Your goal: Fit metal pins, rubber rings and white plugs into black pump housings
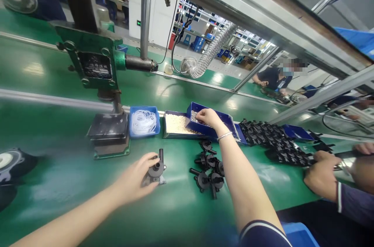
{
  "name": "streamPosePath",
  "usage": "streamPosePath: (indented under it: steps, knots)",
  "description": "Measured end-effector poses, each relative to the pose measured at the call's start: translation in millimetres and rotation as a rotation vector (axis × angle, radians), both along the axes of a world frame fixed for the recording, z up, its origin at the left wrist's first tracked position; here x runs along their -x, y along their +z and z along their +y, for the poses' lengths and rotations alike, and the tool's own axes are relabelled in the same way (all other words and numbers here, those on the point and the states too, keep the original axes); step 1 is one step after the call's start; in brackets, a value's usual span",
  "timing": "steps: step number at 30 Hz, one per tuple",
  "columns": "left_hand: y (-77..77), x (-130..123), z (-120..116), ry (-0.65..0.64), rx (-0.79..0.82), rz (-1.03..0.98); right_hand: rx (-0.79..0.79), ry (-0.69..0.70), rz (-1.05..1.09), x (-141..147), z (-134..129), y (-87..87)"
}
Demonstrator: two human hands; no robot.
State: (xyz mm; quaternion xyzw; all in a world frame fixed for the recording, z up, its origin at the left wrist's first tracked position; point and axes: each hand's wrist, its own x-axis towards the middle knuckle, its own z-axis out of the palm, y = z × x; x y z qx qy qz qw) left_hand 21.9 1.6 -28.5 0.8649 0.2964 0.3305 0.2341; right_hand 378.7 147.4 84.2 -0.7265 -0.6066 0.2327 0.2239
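My left hand is closed round a black plastic pump housing, which rests on the green tabletop with its pipe pointing away from me. The fingers of my right hand are pinched together inside a dark blue bin of small shiny metal pieces; what they grip is too small to make out. That bin sits partly over a longer tray of small cream-coloured pieces. Several similar black housings lie in a loose group between my two arms.
A light blue basket holds clear ring-shaped seals. Left of it stands a green press with a black block under it. Many black parts are heaped at right, beside a co-worker's hand. Metal frame bars cross overhead.
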Motion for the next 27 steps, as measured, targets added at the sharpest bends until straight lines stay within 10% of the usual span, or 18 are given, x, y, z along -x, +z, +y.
streamPosePath:
  steps: [12,18,27]
  knots:
    - [1.6,5,0,0.006,0.02,-0.063,-0.207,-0.078,0.583,3,-20,20.6]
    - [47.7,-4,16,0.203,-0.07,-0.283,-0.096,0.149,0.866,80,-80,41.1]
    - [101.8,-15,38,-0.015,-0.29,-0.393,0.279,0.257,1.282,153,-140,16.3]
